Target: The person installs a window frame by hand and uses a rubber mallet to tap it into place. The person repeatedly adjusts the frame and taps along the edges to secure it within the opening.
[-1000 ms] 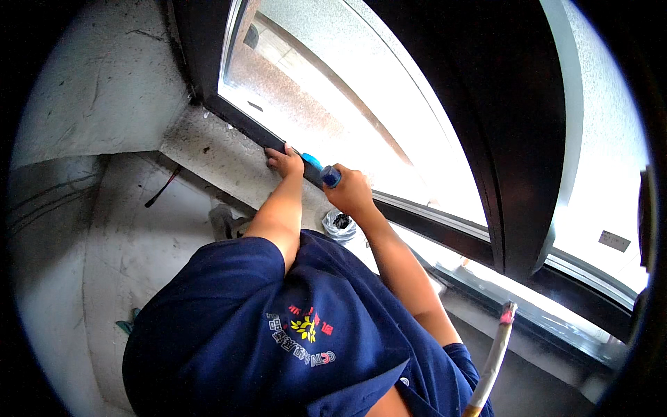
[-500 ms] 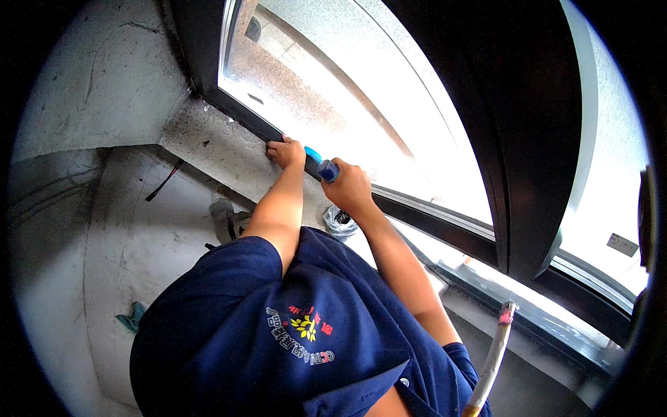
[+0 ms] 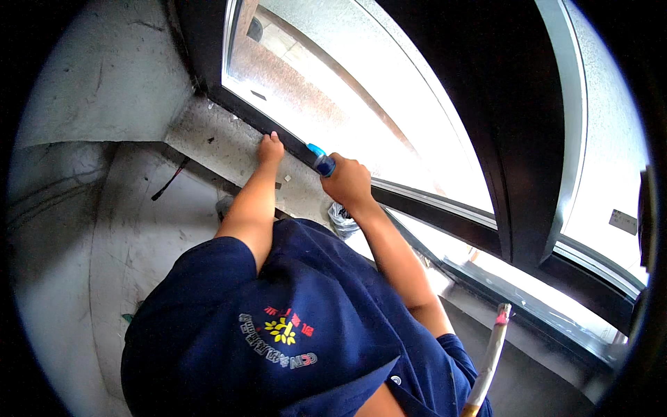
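Note:
My right hand is wrapped round a blue tool with a lighter blue end, beside the lower bar of the black window frame. The tool's exact kind does not show, since my fingers cover part of it. To its left my left hand rests at the same bar, its fingers curled in and one digit up against the frame. What those fingers hold, if anything, is hidden. Below both hands runs a speckled grey sill with small bits of debris on it.
A clear plastic bag with dark contents stands below my right wrist. A thin dark tool lies at the left by the sill's edge. Up front, a burning cigarette juts in at the lower right. A grey wall closes the left side.
My left hand has shifted left along the frame, away from the tool, and its fingers have curled in. The blue tool has tilted, showing more of its light blue end.

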